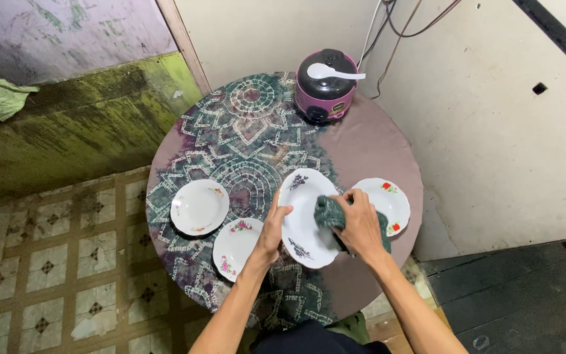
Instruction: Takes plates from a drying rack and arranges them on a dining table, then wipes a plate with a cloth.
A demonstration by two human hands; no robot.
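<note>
Over the round counter [375, 141], the left hand [271, 233] grips the tilted white plate [301, 213] by its rim to steady it while the right hand [360, 226] clenches a dark green cloth [328, 213] against its face (three other plates lie flat nearby).

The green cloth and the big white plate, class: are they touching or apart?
Touching. The head view shows the right hand pressing the green cloth onto the face of the big plate, with no gap, while the left hand grips its rim.
</note>
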